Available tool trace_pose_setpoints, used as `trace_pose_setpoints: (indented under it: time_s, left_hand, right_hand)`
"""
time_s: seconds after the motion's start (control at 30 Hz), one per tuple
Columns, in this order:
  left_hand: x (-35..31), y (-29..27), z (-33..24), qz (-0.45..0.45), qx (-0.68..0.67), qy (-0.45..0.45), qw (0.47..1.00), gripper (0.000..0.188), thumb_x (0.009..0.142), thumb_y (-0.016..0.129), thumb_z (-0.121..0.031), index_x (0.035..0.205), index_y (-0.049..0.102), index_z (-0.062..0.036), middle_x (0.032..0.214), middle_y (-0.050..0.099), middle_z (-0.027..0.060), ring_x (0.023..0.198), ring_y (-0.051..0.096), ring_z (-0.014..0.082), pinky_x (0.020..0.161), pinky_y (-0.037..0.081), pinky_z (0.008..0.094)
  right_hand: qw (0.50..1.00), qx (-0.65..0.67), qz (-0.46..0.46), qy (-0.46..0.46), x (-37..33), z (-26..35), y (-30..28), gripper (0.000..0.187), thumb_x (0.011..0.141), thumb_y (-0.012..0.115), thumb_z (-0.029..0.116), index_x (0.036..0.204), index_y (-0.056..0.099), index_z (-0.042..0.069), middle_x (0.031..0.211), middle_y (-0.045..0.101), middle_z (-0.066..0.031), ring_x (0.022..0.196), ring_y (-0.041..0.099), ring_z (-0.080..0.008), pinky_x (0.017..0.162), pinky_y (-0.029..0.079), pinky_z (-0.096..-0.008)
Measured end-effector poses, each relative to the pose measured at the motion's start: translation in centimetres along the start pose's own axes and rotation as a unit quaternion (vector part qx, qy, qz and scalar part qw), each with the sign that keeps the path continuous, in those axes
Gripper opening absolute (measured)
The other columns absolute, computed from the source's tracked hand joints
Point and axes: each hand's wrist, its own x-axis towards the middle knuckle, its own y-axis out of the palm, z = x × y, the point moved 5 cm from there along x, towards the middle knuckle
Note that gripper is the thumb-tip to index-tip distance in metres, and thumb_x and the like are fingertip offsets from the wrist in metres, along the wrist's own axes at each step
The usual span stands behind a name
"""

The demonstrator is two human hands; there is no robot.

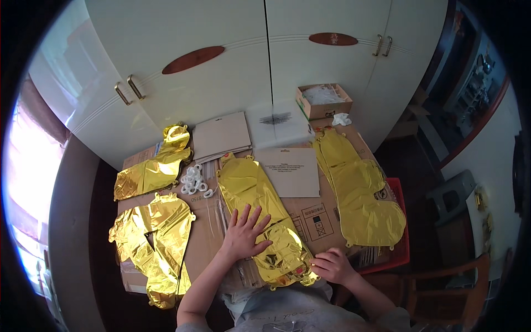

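Note:
A deflated gold foil balloon lies lengthwise in front of me, its near end crumpled close to my body. My left hand rests flat on it, fingers spread. At the balloon's near right corner, my right hand has its fingers curled, pinching the edge. Another flat gold foil balloon lies to the right. On the left are a gold foil balloon farther off and a creased gold foil balloon nearer me.
Flattened cardboard covers the work surface. White plastic rings sit in a heap beside grey-brown cards. A printed card lies centrally. An open box of clear bags stands far right; a red crate edges the right side.

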Motion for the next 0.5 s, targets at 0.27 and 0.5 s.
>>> trace_pose_setpoints:
  time_s: [0.27, 0.5]
  left_hand:
    - [-0.04, 0.1, 0.05, -0.001, -0.007, -0.007, 1.0, 0.074, 0.084, 0.058, -0.061, 0.146, 0.044, -0.0229, 0.151, 0.04, 0.0146, 0.142, 0.03, 0.0416, 0.112, 0.022, 0.0641]
    - [-0.05, 0.02, 0.01, -0.003, -0.006, -0.005, 1.0, 0.075, 0.085, 0.057, -0.062, 0.147, 0.044, -0.0225, 0.151, 0.04, 0.0145, 0.142, 0.03, 0.0414, 0.112, 0.022, 0.0642]
  right_hand:
    - [1.0, 0.001, 0.01, -0.002, 0.11, -0.11, 0.03, 0.007, 0.083, 0.063, 0.019, 0.09, 0.065, 0.019, 0.11, 0.065, 0.0061, 0.105, 0.058, -0.0119, 0.089, 0.044, -0.0334]
    - [1.0, 0.003, 0.021, -0.008, 0.15, -0.24, 0.09, 0.009, 0.081, 0.064, 0.019, 0.09, 0.065, 0.019, 0.11, 0.065, 0.0062, 0.105, 0.058, -0.0121, 0.09, 0.043, -0.0339]
